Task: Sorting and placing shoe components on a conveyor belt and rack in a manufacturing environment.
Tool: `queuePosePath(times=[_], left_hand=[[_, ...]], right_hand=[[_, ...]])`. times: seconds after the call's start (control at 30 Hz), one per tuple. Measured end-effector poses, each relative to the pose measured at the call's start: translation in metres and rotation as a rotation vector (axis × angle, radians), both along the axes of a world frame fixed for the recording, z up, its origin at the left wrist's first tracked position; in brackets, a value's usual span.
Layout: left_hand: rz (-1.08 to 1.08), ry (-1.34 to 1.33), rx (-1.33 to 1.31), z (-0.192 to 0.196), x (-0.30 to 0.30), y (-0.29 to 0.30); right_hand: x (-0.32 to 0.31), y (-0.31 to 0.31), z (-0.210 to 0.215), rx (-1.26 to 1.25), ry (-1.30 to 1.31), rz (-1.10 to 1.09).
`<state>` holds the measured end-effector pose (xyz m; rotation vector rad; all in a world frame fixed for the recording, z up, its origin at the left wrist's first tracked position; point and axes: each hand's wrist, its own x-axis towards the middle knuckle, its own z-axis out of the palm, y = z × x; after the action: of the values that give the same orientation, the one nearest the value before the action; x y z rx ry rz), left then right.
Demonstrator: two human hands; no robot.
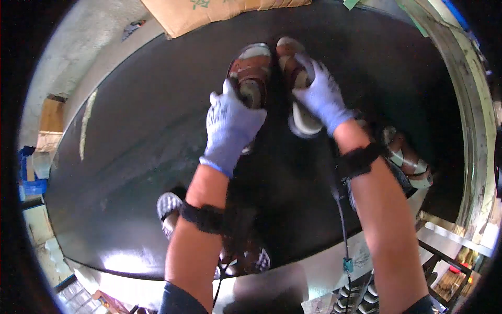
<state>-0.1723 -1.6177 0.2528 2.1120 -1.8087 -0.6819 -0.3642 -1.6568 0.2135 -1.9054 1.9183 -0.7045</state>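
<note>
Basically, a pair of brown-strapped sandals sits near top ctr of a dark worktop (130,157), one per hand. L hand (230,123), in a lt purple knit glove, is clamped on the L sandal (252,65) at its rear opening, fingers on the outer side, thumb on the inner; toe points up & away. R hand (323,97), same kind of glove, is closed on the R sandal (288,49) from its R side, fingertips by the straps; its pale heel end shows below the hand, a bit blurred. Toes nearly meet, heels wider apart. Re writing: dark print runs across the back of the L glove, too blurry to make out; green lettering or marks on the cardboard (230,8) at the top edge, cut off by the pic's crop. A teal tag (348,265) hangs on the thin cable (342,222) near the R forearm; any text on it is too small to tell. Other footwear: a brown & white sandal (410,159) to the R, partly behind the R forearm; a grey-white patterned shoe (168,209) lower L, beside the L forearm; more brown footwear (256,260) at the near edge. Blk bands (361,161) wrap both forearms.
</note>
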Motion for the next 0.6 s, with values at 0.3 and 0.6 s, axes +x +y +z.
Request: queuePosePath(times=[0.3,0.6], left_hand=[[0.122,0.067,0.099,0.007,-0.018,0.33],[0.595,1.628,0.75,-0.095,-0.005,0.657]], right_hand=[[0.013,0.352,0.012,0.115,-0.011,0.073],[-0.06,0.674,-0.021,0.532,-1.194,-0.186]])
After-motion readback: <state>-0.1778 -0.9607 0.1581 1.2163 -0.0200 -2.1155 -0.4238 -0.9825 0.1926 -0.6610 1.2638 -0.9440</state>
